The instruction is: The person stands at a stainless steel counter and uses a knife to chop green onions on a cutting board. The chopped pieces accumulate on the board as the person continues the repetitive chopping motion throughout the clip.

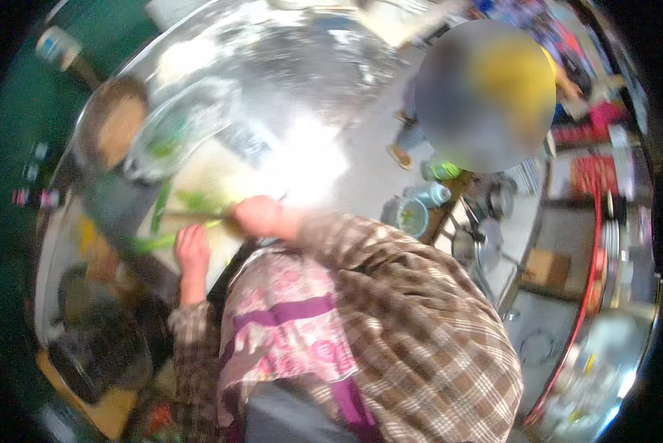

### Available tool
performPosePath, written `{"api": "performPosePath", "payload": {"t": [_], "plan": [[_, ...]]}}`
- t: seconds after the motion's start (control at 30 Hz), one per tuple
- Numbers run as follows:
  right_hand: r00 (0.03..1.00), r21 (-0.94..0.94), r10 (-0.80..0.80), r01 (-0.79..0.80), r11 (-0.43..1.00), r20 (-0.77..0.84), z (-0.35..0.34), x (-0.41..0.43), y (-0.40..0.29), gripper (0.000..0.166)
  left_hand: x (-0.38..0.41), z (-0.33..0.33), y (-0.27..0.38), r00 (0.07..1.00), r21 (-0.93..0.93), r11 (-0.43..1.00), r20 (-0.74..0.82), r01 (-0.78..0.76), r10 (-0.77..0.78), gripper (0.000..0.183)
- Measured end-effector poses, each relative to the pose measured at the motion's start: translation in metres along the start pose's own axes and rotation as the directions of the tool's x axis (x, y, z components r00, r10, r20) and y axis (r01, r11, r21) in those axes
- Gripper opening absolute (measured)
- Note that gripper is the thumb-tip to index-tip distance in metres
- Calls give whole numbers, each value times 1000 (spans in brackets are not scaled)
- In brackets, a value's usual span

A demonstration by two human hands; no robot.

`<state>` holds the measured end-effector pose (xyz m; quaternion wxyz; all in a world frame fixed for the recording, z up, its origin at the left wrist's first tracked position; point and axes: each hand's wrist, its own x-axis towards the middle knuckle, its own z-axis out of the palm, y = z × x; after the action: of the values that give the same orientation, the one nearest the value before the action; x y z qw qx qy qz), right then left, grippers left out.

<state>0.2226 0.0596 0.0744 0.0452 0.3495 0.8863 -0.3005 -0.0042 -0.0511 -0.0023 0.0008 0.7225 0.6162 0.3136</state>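
Observation:
My right hand (259,217) grips a knife (190,214), whose blade points left over a pale cutting board (215,152). Just below the blade, my left hand (192,246) is closed on a green vegetable stalk (157,242) that sticks out on its left side. A short green piece shows between the hand and the knife. Another stalk (161,204) lies on the board's left part. Cut greens (196,199) sit beyond the blade. Farther off, a clear plastic bag (198,116) holds something green. Blur hides the finer detail.
A person (118,188) is close on the left. Another person, mostly masked, stands at the upper right. On the right are a light-blue basket (412,217), a blue container (432,194) and shelving with a red edge (589,288). A dark tub-like object (99,349) is lower left.

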Motion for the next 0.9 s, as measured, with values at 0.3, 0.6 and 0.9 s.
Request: {"api": "performPosePath", "payload": {"t": [0.3, 0.6, 0.9], "plan": [[997, 26, -6, 8, 1000, -82, 13, -1, -4, 20, 3, 7, -12, 995, 8, 997, 68, -73, 73, 15], [997, 36, -42, 44, 998, -64, 15, 4, 0, 19, 7, 3, -1, 974, 289, 941, 186, -177, 126, 19], [996, 11, -50, 49, 999, 79, -3, 11, -3, 33, -8, -2, 14, 994, 152, 982, -32, 108, -104, 29]]}}
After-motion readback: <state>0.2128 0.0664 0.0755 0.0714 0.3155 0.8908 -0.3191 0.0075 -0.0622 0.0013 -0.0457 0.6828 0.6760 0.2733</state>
